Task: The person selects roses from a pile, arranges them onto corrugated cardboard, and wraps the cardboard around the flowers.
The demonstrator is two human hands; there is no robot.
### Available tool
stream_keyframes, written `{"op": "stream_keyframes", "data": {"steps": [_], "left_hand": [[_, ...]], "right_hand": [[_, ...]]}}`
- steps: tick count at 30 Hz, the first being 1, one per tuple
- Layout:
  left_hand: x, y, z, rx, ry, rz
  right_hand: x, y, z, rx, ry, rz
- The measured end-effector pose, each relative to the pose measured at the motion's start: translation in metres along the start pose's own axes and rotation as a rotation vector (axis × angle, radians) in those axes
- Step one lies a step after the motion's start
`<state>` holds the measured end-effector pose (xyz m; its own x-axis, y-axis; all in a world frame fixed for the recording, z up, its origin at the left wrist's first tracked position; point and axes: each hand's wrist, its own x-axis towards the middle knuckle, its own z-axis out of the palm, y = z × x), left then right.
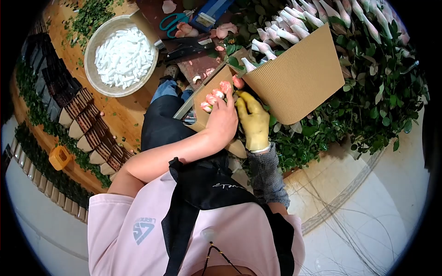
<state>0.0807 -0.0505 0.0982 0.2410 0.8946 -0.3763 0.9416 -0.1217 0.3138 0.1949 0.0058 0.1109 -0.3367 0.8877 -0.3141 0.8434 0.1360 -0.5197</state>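
Observation:
My left hand (224,120) is bare and lies over a row of pink roses (212,98) on a cardboard sheet (200,120). Its fingers are stretched out, some touching the rose heads. Close on its right, my right hand (251,117) wears a yellow glove, its fingers curled together just below a single pink rose (238,82). The rose's stem is mostly hidden by the fingers. A larger corrugated cardboard piece (294,73) stands tilted beside the glove, with net-wrapped rose bundles (294,23) behind it.
A round tub (89,69) of small white pieces stands at upper left. Teal scissors (171,23), black shears (189,48) and a blue tool (214,14) lie at the top. Leafy stems (368,101) spread right. Dark wrapped bundles (87,115) and a yellow plastic object (60,158) are left.

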Motion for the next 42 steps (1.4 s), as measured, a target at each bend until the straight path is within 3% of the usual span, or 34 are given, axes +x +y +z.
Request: {"op": "stream_keyframes", "data": {"steps": [1,4,7,14,15,18,19,21,23,24,26,28,31,32,34,35,36,37,39,41,42], "left_hand": [[0.000,0.001,0.003,0.002,0.008,-0.001],[0.003,0.003,0.010,-0.001,0.026,-0.013],[0.007,-0.001,0.007,-0.175,0.033,-0.014],[0.015,-0.004,0.000,0.007,-0.006,0.028],[0.016,-0.002,0.004,-0.146,0.086,-0.053],[0.016,-0.007,0.006,0.153,-0.006,0.078],[0.015,-0.005,0.010,0.148,0.113,-0.005],[0.017,-0.011,0.013,0.155,0.083,0.030],[0.020,-0.019,0.030,0.074,0.068,0.063],[0.019,-0.019,0.029,0.091,0.079,0.069],[0.014,-0.018,0.026,0.116,0.128,0.084],[0.013,-0.022,0.018,0.132,0.113,0.136],[0.016,-0.024,0.014,0.100,0.096,0.153],[0.017,-0.026,0.013,0.119,0.107,0.166],[0.017,-0.029,0.007,0.047,0.041,0.178],[0.018,-0.031,0.011,0.066,0.071,0.202],[0.019,-0.032,0.015,0.076,0.076,0.213],[0.019,-0.032,0.020,0.059,0.089,0.222],[0.016,-0.038,0.036,0.055,0.114,0.240],[0.008,-0.056,0.060,-0.038,0.208,0.145],[0.004,-0.100,0.004,-0.181,0.092,0.198]], "right_hand": [[-0.001,0.001,0.002,0.107,0.118,0.107],[0.004,-0.004,0.003,-0.013,0.170,0.076],[0.003,0.006,0.017,-0.104,0.139,0.017],[0.003,0.026,0.032,-0.121,0.209,-0.017],[0.004,0.028,0.034,-0.122,0.199,-0.007],[0.001,0.025,0.028,-0.064,0.170,-0.033],[0.000,0.019,0.021,-0.030,0.167,-0.059],[-0.009,0.000,-0.015,0.104,0.164,-0.162],[-0.016,-0.018,-0.055,0.230,0.284,-0.266],[-0.019,-0.016,-0.063,0.193,0.481,-0.230],[-0.020,-0.008,-0.077,0.101,0.886,-0.087],[-0.011,0.018,-0.084,0.306,0.935,0.179],[-0.012,0.059,-0.091,0.752,0.695,0.298],[-0.019,0.068,-0.094,0.873,0.641,0.244],[-0.032,0.044,-0.117,1.087,0.807,-0.102],[-0.045,0.044,-0.125,1.409,0.808,-0.115],[-0.056,0.058,-0.129,1.411,0.823,-0.122],[-0.064,0.069,-0.134,1.441,0.394,-0.316],[-0.066,0.079,-0.138,1.320,-0.266,-0.269],[-0.040,0.057,-0.125,0.937,-0.435,-0.158],[-0.029,0.046,-0.113,0.736,-0.436,-0.171]]}}
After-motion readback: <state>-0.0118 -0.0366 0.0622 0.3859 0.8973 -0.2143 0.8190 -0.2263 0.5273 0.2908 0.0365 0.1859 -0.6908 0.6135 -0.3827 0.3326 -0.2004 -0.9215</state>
